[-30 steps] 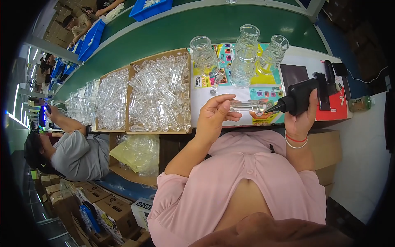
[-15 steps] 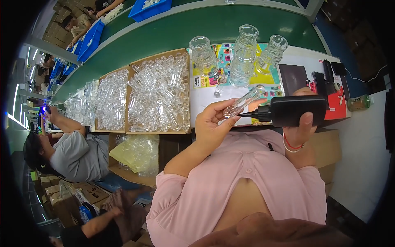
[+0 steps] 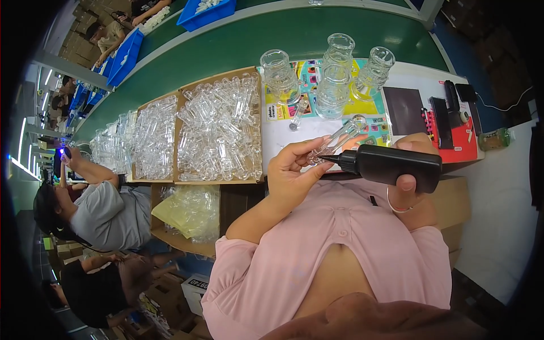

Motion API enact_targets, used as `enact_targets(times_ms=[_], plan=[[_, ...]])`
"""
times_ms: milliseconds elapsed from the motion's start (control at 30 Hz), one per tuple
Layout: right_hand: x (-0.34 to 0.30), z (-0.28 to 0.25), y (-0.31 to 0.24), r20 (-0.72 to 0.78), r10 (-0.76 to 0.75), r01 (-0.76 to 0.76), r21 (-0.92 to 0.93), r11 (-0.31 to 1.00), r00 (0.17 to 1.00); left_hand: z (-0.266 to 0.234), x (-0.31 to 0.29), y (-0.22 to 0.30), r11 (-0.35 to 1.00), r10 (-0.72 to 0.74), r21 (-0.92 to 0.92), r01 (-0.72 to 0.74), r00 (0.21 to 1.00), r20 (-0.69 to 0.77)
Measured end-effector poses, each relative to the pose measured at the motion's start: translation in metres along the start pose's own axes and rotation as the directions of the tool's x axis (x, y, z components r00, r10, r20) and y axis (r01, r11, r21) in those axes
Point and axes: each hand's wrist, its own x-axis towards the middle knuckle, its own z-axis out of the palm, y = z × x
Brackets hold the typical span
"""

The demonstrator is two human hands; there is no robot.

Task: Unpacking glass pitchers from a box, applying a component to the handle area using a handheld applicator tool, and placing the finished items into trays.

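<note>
Right hand [image 3: 412, 199] wraps the black bottle [image 3: 399, 165], likely squeezable, best held mid-body. Left hand [image 3: 290, 171] pinches the clear tube [image 3: 343, 135] by its end beside the nozzle [image 3: 347, 161]; tube probably light, rigid, slippery, breakable. Clear jars [image 3: 333, 93] stand beyond.

A factory workshop: a long green bench [image 3: 238, 55] runs across the top of the frame, with trays [image 3: 220, 182] of clear parts [image 3: 218, 133] left of centre and blue bins [image 3: 211, 18] at upper left. Co-workers [image 3: 116, 212] occupy the left side, cartons [image 3: 170, 296] the lower left.
</note>
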Motion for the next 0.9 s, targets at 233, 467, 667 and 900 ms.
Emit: enact_targets(times_ms=[233,467,667,900], plan=[[0.000,-0.004,-0.005,0.080,0.035,-0.030,-0.063,0.998,0.996,-0.001,-0.002,-0.003,1.000,0.000,-0.027,0.000,1.000,0.000],[0.002,-0.004,-0.003,0.061,0.055,-0.057,0.041,0.998,0.997,-0.003,0.002,0.003,0.988,0.080,0.131,-0.082,0.997,0.020],[0.002,-0.011,-0.008,0.084,0.096,-0.095,-0.009,0.995,0.992,-0.007,0.005,0.008,0.841,0.248,0.475,-0.259,0.965,0.086],[0.005,-0.019,-0.012,0.215,-0.100,0.110,-0.036,0.993,0.971,-0.005,0.006,0.013,0.704,0.322,0.633,-0.324,0.939,0.122]])
